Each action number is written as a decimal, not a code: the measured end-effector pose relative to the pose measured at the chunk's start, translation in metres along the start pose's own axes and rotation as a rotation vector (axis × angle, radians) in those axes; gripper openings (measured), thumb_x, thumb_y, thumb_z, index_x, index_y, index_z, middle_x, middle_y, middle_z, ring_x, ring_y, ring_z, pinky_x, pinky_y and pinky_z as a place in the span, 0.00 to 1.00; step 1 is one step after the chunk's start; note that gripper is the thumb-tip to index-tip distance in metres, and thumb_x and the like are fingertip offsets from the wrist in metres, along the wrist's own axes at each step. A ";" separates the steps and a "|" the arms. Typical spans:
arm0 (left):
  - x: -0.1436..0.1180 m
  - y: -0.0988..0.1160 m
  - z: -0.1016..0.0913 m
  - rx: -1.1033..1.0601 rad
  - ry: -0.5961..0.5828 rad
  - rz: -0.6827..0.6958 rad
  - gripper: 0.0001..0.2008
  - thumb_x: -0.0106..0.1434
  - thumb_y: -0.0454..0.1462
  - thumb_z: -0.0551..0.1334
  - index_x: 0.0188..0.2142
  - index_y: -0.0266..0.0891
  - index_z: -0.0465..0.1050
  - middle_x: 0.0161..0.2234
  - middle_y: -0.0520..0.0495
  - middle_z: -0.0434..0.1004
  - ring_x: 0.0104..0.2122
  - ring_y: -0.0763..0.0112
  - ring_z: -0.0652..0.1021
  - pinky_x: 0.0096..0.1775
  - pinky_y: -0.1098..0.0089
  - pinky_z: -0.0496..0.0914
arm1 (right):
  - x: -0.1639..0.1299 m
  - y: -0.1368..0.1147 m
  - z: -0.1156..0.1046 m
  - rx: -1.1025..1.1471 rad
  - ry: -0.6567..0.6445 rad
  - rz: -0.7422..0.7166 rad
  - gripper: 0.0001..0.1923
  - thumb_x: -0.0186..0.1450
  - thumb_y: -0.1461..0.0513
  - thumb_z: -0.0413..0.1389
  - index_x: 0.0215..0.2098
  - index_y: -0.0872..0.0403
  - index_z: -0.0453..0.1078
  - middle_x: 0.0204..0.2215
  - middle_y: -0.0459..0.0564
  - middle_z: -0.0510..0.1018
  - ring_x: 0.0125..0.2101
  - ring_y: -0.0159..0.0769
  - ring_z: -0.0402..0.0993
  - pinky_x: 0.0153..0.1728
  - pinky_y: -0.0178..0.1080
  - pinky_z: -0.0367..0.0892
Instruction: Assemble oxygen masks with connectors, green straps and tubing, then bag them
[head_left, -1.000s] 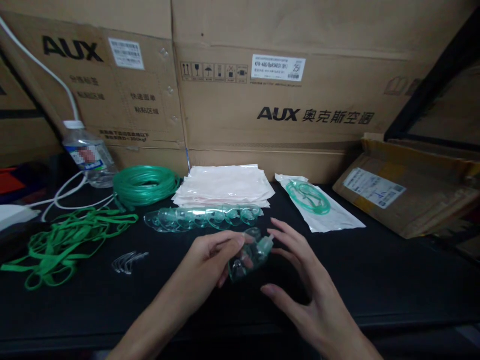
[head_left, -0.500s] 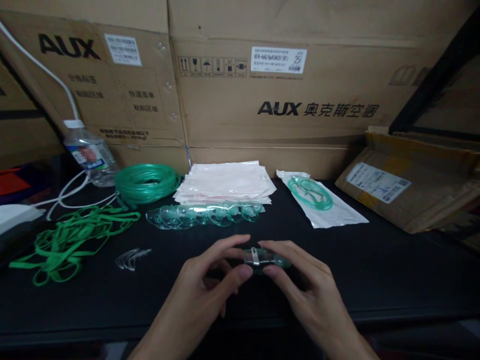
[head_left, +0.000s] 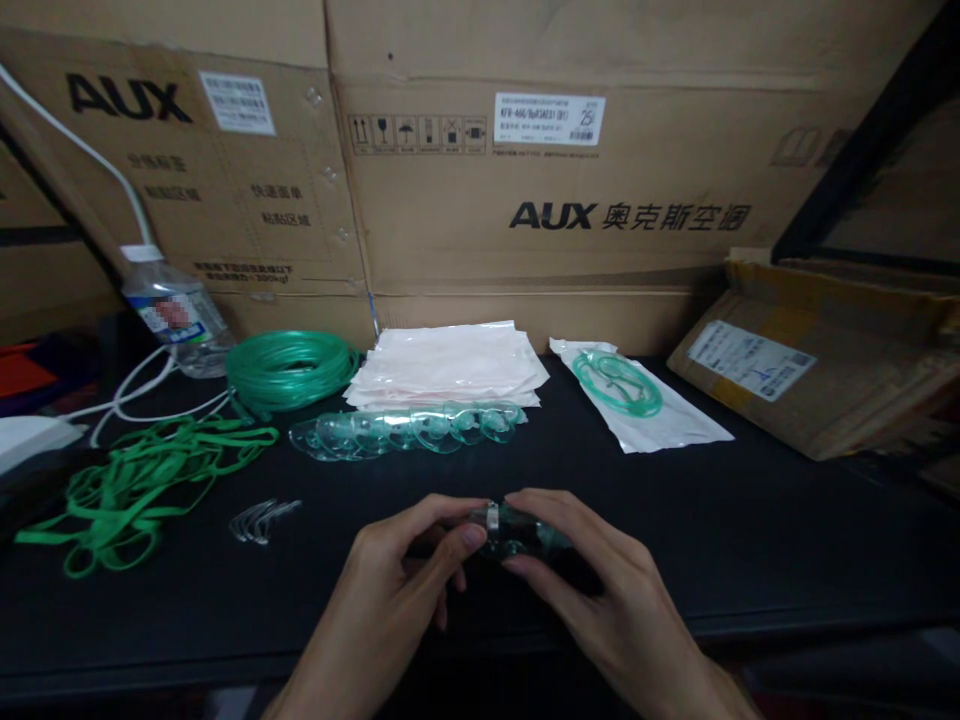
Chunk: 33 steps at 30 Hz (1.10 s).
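A clear green-tinted plastic mask [head_left: 517,530] with a small metal nose clip sits between both hands over the near middle of the black table [head_left: 787,540]. My left hand [head_left: 405,570] pinches its left end with thumb and forefinger. My right hand [head_left: 592,580] grips its right side, fingers curled over it. A row of several nested clear masks [head_left: 409,430] lies just beyond the hands.
A stack of plastic bags [head_left: 450,365], a coil of green tubing [head_left: 291,368], loose green elastic straps [head_left: 135,480], small clear clips [head_left: 262,518], a bagged mask [head_left: 637,400], a water bottle [head_left: 174,310] and white cables [head_left: 127,400] lie around. Cardboard boxes [head_left: 555,180] wall the back; another box [head_left: 817,370] lies right.
The right hand, open beside the mask a second ago, has closed onto it. Both hands now hold the mask flat and lower, slightly nearer to me.
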<state>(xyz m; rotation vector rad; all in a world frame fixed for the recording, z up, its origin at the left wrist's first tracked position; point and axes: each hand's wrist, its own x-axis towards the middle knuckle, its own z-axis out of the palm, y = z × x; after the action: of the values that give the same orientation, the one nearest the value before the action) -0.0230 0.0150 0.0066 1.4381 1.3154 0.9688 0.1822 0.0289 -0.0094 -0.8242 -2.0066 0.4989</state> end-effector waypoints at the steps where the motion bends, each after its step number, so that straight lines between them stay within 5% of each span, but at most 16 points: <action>1: -0.001 -0.001 0.000 0.016 -0.007 0.004 0.22 0.67 0.52 0.60 0.48 0.39 0.79 0.23 0.52 0.71 0.20 0.75 0.71 0.22 0.76 0.65 | -0.001 0.000 0.000 -0.008 -0.001 0.001 0.20 0.69 0.64 0.59 0.58 0.45 0.65 0.50 0.48 0.78 0.49 0.35 0.78 0.51 0.33 0.74; 14: 0.001 -0.001 -0.001 -0.093 -0.061 -0.032 0.24 0.63 0.54 0.63 0.47 0.39 0.78 0.25 0.52 0.71 0.22 0.73 0.71 0.20 0.76 0.65 | -0.005 0.001 0.000 -0.162 0.014 -0.081 0.18 0.71 0.67 0.55 0.58 0.48 0.65 0.48 0.52 0.78 0.47 0.39 0.78 0.47 0.40 0.76; 19: 0.004 0.004 -0.003 -0.106 -0.118 -0.061 0.25 0.64 0.56 0.59 0.32 0.36 0.77 0.23 0.52 0.70 0.18 0.77 0.68 0.21 0.75 0.62 | -0.003 -0.001 0.000 -0.263 0.041 -0.146 0.18 0.70 0.67 0.55 0.57 0.48 0.66 0.47 0.53 0.80 0.45 0.41 0.80 0.45 0.44 0.76; 23: 0.007 0.009 -0.007 -0.147 -0.129 -0.028 0.19 0.64 0.51 0.61 0.32 0.36 0.79 0.25 0.51 0.72 0.24 0.73 0.71 0.27 0.73 0.64 | -0.001 -0.002 0.001 -0.308 0.031 -0.184 0.18 0.70 0.68 0.55 0.56 0.47 0.68 0.49 0.54 0.80 0.46 0.42 0.80 0.46 0.45 0.75; 33: 0.008 0.001 -0.004 -0.123 -0.009 0.028 0.14 0.66 0.47 0.61 0.37 0.38 0.78 0.26 0.52 0.73 0.27 0.71 0.73 0.32 0.71 0.68 | 0.003 -0.002 0.003 0.001 -0.057 0.060 0.21 0.71 0.64 0.56 0.61 0.44 0.67 0.54 0.50 0.77 0.54 0.39 0.76 0.54 0.40 0.74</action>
<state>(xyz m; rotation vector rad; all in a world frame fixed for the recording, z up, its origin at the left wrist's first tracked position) -0.0253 0.0238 0.0086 1.3689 1.2109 1.0424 0.1778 0.0302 -0.0080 -0.8801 -2.0380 0.5633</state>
